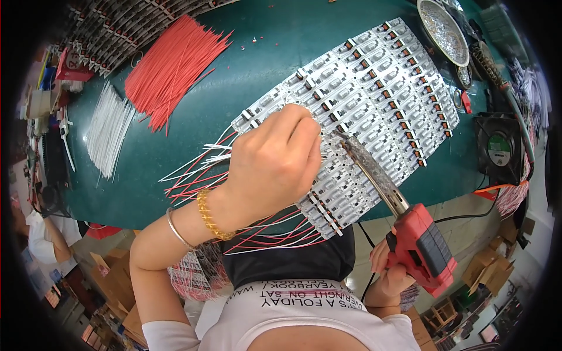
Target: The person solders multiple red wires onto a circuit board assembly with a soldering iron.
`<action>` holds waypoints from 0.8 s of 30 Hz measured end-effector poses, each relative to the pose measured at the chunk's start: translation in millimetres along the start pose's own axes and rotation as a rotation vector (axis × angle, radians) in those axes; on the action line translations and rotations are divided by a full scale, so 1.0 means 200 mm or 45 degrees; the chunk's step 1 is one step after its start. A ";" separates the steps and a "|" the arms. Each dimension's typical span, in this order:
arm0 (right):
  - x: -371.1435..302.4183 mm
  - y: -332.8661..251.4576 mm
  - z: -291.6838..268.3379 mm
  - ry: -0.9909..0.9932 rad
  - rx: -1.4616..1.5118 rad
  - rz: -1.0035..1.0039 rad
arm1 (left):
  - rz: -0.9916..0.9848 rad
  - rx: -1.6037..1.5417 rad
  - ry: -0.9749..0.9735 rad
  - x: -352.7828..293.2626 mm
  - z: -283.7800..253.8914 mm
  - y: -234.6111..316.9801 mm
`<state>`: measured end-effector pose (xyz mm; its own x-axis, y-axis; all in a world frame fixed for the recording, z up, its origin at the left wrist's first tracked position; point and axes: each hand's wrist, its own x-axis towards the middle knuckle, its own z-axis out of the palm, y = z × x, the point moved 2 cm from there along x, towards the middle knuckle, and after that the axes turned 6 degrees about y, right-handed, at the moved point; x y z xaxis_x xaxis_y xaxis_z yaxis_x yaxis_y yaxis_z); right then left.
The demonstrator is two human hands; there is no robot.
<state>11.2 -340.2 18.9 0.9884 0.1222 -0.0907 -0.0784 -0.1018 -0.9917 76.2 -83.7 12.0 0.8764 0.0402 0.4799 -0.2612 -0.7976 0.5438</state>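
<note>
A wide panel of white circuit boards [374,88], set with rows of small parts, lies slanted across the table. My left hand [275,158] rests over its left part with fingers pinched together; whatever they hold is hidden beneath them. Red and white wires [202,169] trail from the panel's left edge, and more of them [275,234] hang at the near edge. In my right hand [389,275] is a soldering gun [418,245] with a red and black body. Its dark, stained barrel reaches up and left, the tip at the boards just right of my left fingers.
Bundles of cut red wires [170,70] and white wires [109,130] lie on the green table [252,64] to the left. More board panels [111,29] are behind them. At the right stand a metal bowl [443,32] and a black fan [499,146]. Another person's arm [55,237] shows far left.
</note>
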 end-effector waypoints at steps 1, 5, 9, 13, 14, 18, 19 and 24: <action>0.00 0.00 0.00 0.007 0.000 -0.003 | -0.037 -0.036 -0.027 0.00 0.00 0.00; -0.01 -0.01 -0.02 0.026 0.018 -0.027 | -0.132 -0.268 -0.154 0.02 -0.06 -0.01; -0.02 -0.02 -0.02 0.039 0.037 0.001 | -0.140 -0.230 -0.186 -0.02 -0.05 0.02; -0.03 -0.02 -0.03 0.042 0.054 0.023 | -0.125 -0.188 -0.133 -0.03 -0.02 0.04; -0.03 -0.02 -0.04 0.004 0.059 0.023 | -0.128 -0.185 -0.131 -0.03 -0.02 0.04; -0.04 0.01 -0.07 -0.021 0.033 0.050 | -0.057 -0.088 -0.094 -0.03 0.00 0.06; -0.04 0.02 -0.08 -0.022 0.032 0.051 | -0.039 -0.066 -0.111 -0.03 -0.01 0.06; -0.09 0.01 -0.10 0.089 -0.007 0.244 | -0.022 -0.037 -0.115 -0.04 0.01 0.06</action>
<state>-4.4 -361.4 21.1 0.9620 0.0316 -0.2712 -0.2657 -0.1218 -0.9563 67.1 -93.7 13.8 0.9135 -0.0019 0.4069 -0.2564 -0.7792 0.5720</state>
